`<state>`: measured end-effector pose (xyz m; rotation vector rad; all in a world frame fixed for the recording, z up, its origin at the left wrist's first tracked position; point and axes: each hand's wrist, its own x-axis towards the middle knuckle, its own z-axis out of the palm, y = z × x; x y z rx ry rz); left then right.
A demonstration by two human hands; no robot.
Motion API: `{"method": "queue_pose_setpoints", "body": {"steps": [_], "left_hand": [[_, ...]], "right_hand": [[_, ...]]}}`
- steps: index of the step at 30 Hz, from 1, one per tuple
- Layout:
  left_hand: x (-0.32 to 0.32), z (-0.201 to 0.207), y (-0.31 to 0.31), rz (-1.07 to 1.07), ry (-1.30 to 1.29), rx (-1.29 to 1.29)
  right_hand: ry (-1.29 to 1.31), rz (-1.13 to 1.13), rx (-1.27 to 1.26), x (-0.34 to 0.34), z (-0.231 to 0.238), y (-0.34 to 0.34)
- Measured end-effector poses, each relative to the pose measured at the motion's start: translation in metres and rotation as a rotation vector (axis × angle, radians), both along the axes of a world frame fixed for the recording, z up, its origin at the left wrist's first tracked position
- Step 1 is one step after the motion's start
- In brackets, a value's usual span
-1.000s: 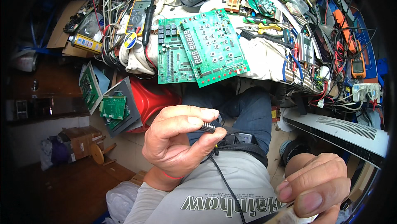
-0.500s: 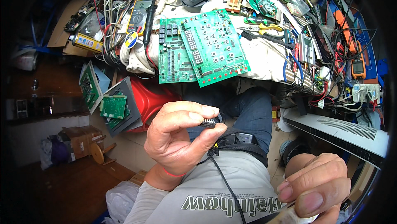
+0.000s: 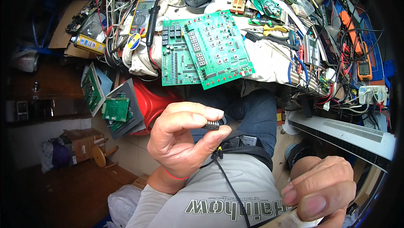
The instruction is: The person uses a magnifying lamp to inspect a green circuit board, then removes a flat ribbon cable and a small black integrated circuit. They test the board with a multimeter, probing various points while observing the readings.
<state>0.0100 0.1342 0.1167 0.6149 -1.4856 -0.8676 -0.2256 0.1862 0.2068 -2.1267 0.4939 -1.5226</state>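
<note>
Between thumb and fingertips my left hand (image 3: 179, 135) pinches a small black chip (image 3: 211, 126), its row of silvery pins facing up, held above my lap. My right hand (image 3: 322, 190), at the lower right, closes its thumb and fingers on a whitish object (image 3: 288, 220). The lower picture edge cuts that object off, so its kind does not show. Beyond my hands, a green circuit board with buttons and digit displays (image 3: 219, 49) overlaps a second green board with black relays (image 3: 172, 66) on the worktable.
A multimeter (image 3: 141, 17) with a black probe-like tool (image 3: 152, 24) lies left of the boards. Yellow-handled pliers (image 3: 273, 29) and an orange meter (image 3: 364, 68) lie to the right among tangled cables. Leaning boards (image 3: 115, 108) stand by a red stool (image 3: 153, 102). A long white appliance (image 3: 349, 133) juts in at right.
The whitish object in my right hand has tilted slightly, and the thumb has shifted a little left. My left hand and the chip stay almost still.
</note>
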Motion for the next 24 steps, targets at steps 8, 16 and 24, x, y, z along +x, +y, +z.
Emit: {"method": "queue_pose_setpoints", "body": {"steps": [8,16,24], "left_hand": [[-0.004,-0.018,-0.003,0.033,0.003,0.233],[-0.014,-0.033,-0.007,0.013,-0.047,0.268],[-0.029,-0.04,-0.018,0.065,-0.162,0.135]], "right_hand": [[0.213,-1.084,0.014,-0.065,-0.056,-0.058],[0.159,-1.411,0.423,-0.14,-0.173,-0.105],[0.386,-1.291,0.277,-0.11,-0.216,-0.118]]}}
